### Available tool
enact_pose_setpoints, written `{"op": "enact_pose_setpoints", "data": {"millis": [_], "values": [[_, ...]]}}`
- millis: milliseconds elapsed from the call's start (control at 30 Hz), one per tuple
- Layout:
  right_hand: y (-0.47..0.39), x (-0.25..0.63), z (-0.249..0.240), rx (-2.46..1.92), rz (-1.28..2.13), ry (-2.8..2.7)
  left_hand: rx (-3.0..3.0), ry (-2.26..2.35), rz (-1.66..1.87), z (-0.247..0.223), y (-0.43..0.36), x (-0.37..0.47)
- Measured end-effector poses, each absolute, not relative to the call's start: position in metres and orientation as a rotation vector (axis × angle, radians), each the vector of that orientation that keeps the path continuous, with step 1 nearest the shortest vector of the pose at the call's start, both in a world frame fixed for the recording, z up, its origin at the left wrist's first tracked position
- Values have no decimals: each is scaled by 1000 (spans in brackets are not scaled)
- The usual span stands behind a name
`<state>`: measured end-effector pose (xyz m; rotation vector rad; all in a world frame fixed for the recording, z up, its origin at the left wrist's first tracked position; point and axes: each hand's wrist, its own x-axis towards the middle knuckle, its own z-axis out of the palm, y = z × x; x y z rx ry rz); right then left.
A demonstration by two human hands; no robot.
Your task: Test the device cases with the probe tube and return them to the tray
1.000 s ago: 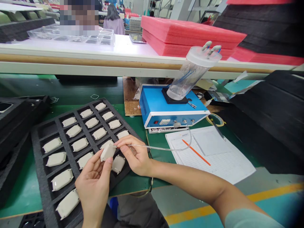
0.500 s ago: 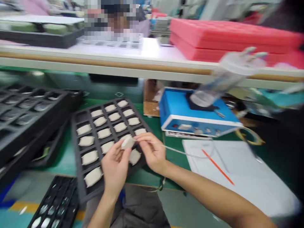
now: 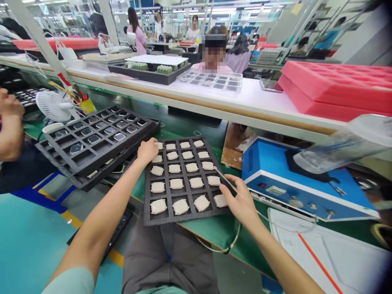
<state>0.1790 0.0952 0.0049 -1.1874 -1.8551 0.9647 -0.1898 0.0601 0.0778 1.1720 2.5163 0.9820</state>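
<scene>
A dark compartment tray (image 3: 147, 204) holds rows of beige, rounded-square pieces, such as the beige piece (image 3: 176, 183) near its middle. My left hand (image 3: 148, 151) reaches to the tray's far left corner, its fingers over a beige piece there; the fingertips are partly hidden. At the tray's right side, my right hand (image 3: 240, 200) has its thumb and fingers closed round a thin pen-like tool (image 3: 227, 179) with a pale tube trailing from it. The tool's tip lies near a beige piece in the right column.
Stacked dark trays (image 3: 101, 134) stand left, beside a white fan (image 3: 53, 105). A blue box (image 3: 306, 179) with a clear cup (image 3: 333, 147) is at right, near white paper (image 3: 309, 245) and an orange stick (image 3: 318, 261). A co-worker's hand (image 3: 10, 110) shows far left. A shelf runs behind.
My left hand has left the piece held between both hands and moved to the tray's far left corner. My right hand is now at the tray's right side. The view has turned left and widened.
</scene>
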Motion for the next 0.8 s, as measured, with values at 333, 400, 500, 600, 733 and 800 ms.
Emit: {"op": "enact_pose_setpoints", "data": {"millis": [333,400,500,600,733,800], "values": [[109,179,4,-1564,1296,-1702,868,2273,1578,42,-38,-155],[114,170,16,-1609,1429,-1670,764,2157,1667,29,-56,-136],[118,162,34,-1586,1631,-1659,588,1980,1780,23,-66,-121],[112,165,46,-1513,1884,-1529,433,1813,1827,36,-71,-119],[83,184,51,-1358,1994,-1330,432,1601,1779,58,-101,-109],[60,194,48,-1295,2028,-1284,477,1538,1780,66,-125,-100]]}}
